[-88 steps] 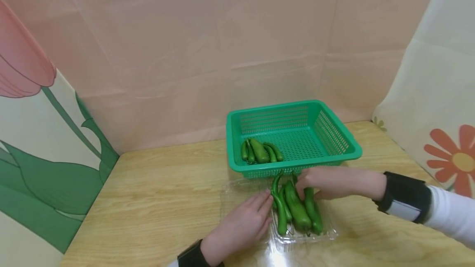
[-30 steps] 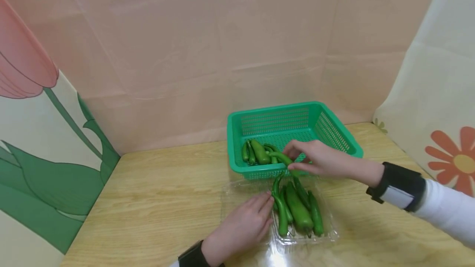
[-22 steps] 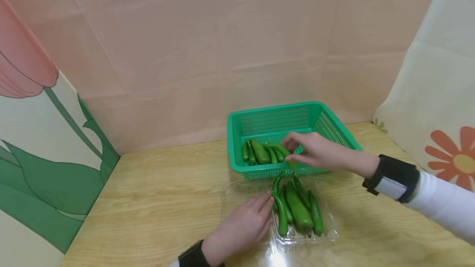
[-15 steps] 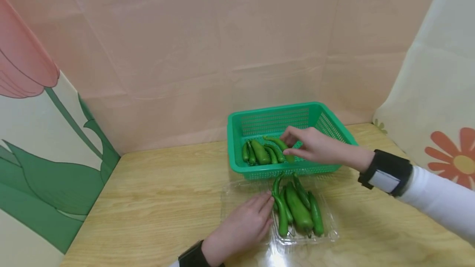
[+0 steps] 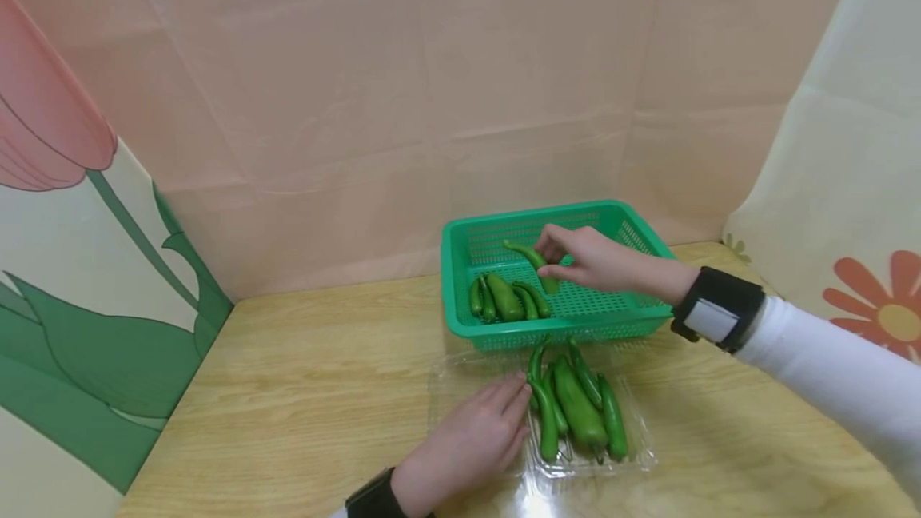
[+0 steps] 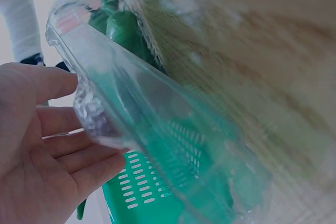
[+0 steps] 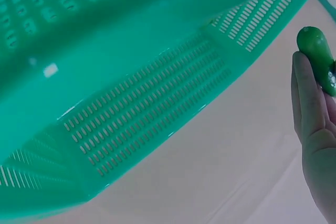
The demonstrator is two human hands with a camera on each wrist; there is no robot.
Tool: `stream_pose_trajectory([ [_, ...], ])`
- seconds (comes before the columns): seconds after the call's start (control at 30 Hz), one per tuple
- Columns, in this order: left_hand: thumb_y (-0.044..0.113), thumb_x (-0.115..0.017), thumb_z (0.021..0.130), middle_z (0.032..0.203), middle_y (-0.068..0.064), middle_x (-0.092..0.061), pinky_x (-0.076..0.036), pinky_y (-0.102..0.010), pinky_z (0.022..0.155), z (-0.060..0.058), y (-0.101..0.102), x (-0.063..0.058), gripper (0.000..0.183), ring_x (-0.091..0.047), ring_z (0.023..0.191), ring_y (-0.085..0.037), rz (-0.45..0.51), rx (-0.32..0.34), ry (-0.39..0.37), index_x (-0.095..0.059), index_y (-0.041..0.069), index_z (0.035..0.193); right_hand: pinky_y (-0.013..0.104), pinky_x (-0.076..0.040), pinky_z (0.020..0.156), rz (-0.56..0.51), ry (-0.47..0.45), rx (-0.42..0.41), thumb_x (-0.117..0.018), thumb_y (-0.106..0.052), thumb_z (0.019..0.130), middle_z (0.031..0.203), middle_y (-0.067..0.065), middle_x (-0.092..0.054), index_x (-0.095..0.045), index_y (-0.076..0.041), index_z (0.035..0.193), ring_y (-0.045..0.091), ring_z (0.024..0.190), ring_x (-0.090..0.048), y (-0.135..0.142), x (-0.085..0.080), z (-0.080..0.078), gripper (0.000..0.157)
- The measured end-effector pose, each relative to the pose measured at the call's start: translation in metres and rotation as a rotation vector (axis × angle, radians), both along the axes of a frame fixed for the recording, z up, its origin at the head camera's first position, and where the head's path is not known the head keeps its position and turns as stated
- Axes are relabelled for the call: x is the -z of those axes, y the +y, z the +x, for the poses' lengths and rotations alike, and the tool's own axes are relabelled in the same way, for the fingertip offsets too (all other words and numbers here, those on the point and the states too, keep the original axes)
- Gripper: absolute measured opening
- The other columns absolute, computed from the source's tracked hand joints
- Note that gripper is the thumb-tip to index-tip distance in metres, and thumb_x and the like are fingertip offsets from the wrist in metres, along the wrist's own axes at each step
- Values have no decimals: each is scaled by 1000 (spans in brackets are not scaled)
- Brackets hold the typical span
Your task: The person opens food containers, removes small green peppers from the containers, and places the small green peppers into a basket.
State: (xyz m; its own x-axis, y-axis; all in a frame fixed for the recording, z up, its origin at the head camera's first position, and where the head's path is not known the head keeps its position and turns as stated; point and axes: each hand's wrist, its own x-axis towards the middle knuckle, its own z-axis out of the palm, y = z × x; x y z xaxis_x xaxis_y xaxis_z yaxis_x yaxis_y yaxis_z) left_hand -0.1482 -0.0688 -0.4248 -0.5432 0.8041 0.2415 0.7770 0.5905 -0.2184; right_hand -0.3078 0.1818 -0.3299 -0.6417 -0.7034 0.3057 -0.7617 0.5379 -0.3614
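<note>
A curved green chili pepper (image 5: 528, 255) is pinched between the thumb and fingers of my right hand (image 5: 592, 256), held above the inside of the green plastic basket (image 5: 568, 327). In the right wrist view the blunt end of the pepper (image 7: 315, 48) shows beyond the fingers. Several green peppers (image 5: 505, 299) lie side by side in the basket's near left corner. My left hand (image 5: 471, 426) rests with extended fingers against a clear plastic clamshell box (image 5: 643, 458). Its fingertips touch the box edge (image 6: 97, 116) in the left wrist view. Several peppers (image 5: 578, 410), one thick, lie in the box.
The wooden table (image 5: 316, 390) carries both the basket and the box, the basket just behind the box. A pinkish sheet (image 5: 324, 102) hangs behind the table. Printed flower panels stand at the left and right sides.
My right hand has taken a chili pepper out of the clear box and carried it over the basket, then farther up and back from the other peppers. My left hand has stayed put.
</note>
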Motion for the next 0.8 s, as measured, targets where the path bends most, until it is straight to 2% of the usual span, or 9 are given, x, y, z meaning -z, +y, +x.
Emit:
stream_pose_trajectory([
  [0.4, 34, -45, 99, 140, -17, -49, -40, -32, 110, 1, 1, -1, 50, -48, 130, -24, -1, -11, -13, -49, -1, 134, 30, -59, 78, 45, -72, 37, -66, -21, 90, 99, 6, -69, -53, -8, 111, 17, 92, -67, -6, -9, -23, 28],
  [0.8, 35, -43, 99, 140, -17, -48, -38, -33, 111, 1, 0, 0, 50, -46, 132, -23, -8, -19, -16, -48, 0, 135, 35, -58, 74, 134, -185, 136, -64, -24, 91, 98, 7, -70, -52, -7, 113, 20, 90, -67, -16, -7, -52, 30],
])
